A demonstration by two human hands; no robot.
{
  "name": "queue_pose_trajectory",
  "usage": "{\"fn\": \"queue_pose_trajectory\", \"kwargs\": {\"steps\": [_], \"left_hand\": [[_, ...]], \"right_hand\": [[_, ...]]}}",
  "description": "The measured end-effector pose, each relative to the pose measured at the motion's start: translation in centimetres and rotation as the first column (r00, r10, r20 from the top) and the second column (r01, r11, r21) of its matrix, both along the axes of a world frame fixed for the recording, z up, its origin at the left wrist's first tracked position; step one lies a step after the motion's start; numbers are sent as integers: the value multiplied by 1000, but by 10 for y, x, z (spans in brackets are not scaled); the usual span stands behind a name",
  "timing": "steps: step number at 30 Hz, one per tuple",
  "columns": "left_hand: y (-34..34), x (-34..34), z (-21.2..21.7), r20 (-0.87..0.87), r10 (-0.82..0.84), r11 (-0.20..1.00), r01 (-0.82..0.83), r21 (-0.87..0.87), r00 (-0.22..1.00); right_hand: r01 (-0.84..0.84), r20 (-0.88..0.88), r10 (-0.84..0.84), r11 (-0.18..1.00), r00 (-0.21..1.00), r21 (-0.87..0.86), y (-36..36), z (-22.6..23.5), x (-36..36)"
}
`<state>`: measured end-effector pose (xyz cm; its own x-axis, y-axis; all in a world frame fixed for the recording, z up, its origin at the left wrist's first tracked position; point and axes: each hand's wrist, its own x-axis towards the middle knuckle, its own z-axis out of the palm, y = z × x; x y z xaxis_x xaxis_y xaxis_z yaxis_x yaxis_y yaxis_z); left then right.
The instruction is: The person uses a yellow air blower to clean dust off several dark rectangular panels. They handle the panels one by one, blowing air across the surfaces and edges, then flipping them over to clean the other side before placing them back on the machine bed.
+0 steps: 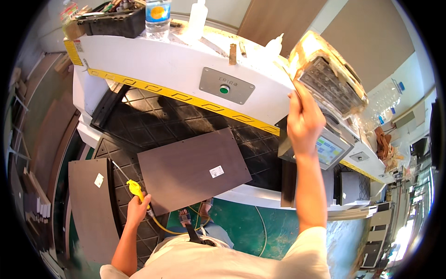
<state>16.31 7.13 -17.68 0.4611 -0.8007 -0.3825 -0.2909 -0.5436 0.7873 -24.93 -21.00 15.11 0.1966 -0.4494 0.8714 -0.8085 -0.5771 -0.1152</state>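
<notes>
My left hand (pixel 137 210) grips a yellow air blow gun (pixel 135 189) with a thin metal nozzle. A yellow hose trails from its lower end. Beside the nozzle, a dark brown panel (pixel 190 169) with a white label lies on the black gridded machine bed (pixel 186 122). My right hand (pixel 304 118) is raised at the front edge of the white machine beam (pixel 181 69), its fingers pinched together. What they hold, if anything, is too small to make out. A dusty, box-shaped thing (pixel 332 83) with a glue-stained top stands just beyond that hand.
A brown panel stack (pixel 90 200) stands at left. The beam carries a green button (pixel 224 89), water bottle (pixel 158 18), white squeeze bottle (pixel 198 21) and black tool tray (pixel 114 23). A touchscreen (pixel 328 151) sits behind my right forearm; a hose (pixel 264 223) crosses the green floor.
</notes>
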Motion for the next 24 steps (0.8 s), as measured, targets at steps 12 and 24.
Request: {"fn": "queue_pose_trajectory", "kwargs": {"steps": [12,24], "left_hand": [[2,-84,94,-845,-121,992,87,-88,522],[-7,-57,20,311,-540,824,567,4,782]], "right_hand": [[-507,419,345,220,840,834,98,-97,83],[-511,572,-625,302,531,805,308,-275,27]]}}
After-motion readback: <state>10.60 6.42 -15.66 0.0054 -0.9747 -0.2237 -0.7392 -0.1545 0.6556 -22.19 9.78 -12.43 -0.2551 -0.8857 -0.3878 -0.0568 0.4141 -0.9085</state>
